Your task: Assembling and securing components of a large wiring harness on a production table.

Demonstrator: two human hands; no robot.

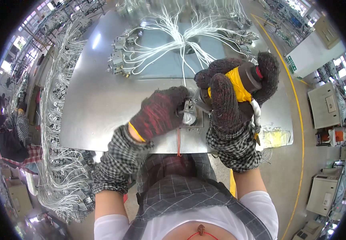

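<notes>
Right hand [237,86] gripping power screwdriver [247,80], tip pointing lower-left

Single head-worn fisheye view, aimed steeply down over near edge of metal worktable [93,120]. Hands seen close at centre; far edge bent toward rim; floor glimpsed at right.

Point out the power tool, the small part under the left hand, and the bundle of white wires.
Power tool [249,78], head view: on its dark barrel, held in the right hand [229,100].
Small part [189,108], head view: on its metal body beside the left hand [159,112].
White wires [183,40], head view: where the bundle gathers.
</notes>
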